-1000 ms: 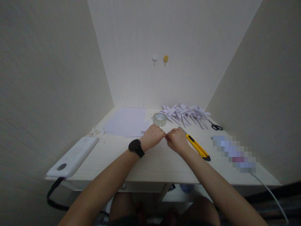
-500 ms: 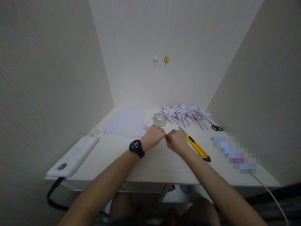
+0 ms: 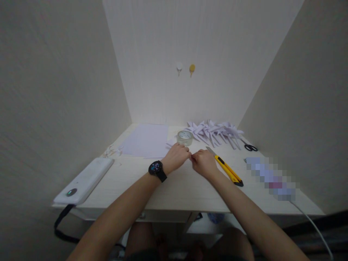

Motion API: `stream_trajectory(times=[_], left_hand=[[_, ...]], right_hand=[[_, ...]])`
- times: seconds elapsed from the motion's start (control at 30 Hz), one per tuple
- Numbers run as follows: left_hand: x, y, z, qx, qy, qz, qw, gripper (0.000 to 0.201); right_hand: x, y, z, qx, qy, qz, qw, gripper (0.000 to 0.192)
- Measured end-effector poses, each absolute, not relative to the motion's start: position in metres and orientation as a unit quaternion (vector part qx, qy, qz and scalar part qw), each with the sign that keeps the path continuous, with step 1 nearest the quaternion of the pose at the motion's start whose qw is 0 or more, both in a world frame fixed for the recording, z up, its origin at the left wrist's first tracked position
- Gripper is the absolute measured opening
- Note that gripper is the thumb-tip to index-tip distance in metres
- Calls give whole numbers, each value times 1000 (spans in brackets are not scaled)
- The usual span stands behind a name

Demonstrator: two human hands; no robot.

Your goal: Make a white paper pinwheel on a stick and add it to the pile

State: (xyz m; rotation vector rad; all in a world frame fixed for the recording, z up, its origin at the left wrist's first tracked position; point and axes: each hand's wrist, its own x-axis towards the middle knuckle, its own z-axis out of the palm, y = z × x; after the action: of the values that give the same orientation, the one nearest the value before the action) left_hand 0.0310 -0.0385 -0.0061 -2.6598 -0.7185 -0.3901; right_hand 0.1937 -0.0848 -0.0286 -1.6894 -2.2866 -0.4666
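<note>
My left hand point(image 3: 177, 158), with a black watch point(image 3: 156, 168) on its wrist, is closed above the middle of the desk. Close against it, fingertips nearly meeting, is my right hand point(image 3: 203, 162), also closed in a pinch. Whatever lies between the fingers is hidden or too small to name. A small folded piece of white paper point(image 3: 170, 143) shows behind my left hand; whether that hand touches it I cannot tell. Just beyond the hands stands a roll of clear tape point(image 3: 185, 137). A yellow utility knife point(image 3: 228, 170), blade out, lies right of my right hand.
White paper sheets point(image 3: 149, 139) lie at the back left, folded paper pinwheel shapes point(image 3: 214, 132) at the back right. Black-handled scissors point(image 3: 250, 147) and a blurred-out object point(image 3: 269, 177) with a cable are on the right. A white power bank point(image 3: 84, 181) lies left, near scraps point(image 3: 112, 149).
Both hands stay almost in place, with only a very slight shift of the left wrist. A small green light now shows on the power bank's round display.
</note>
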Motion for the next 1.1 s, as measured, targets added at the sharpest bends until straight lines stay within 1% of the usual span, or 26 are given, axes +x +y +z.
stream_trajectory(times=[0.4, 0.73, 0.9, 1.1], left_hand=[[32, -38, -8, -941, -252, -148, 172, 12], [32, -38, -8, -945, -238, -142, 172, 11], [32, -37, -9, -948, -217, -151, 179, 12], [31, -38, -6, -944, -234, -155, 175, 11]], right_hand=[[190, -85, -29, -621, -755, -150, 145, 27], [191, -83, -31, -616, -760, -162, 131, 26], [193, -85, -28, -619, -755, -167, 133, 23], [192, -88, -24, -625, -747, -174, 144, 25]])
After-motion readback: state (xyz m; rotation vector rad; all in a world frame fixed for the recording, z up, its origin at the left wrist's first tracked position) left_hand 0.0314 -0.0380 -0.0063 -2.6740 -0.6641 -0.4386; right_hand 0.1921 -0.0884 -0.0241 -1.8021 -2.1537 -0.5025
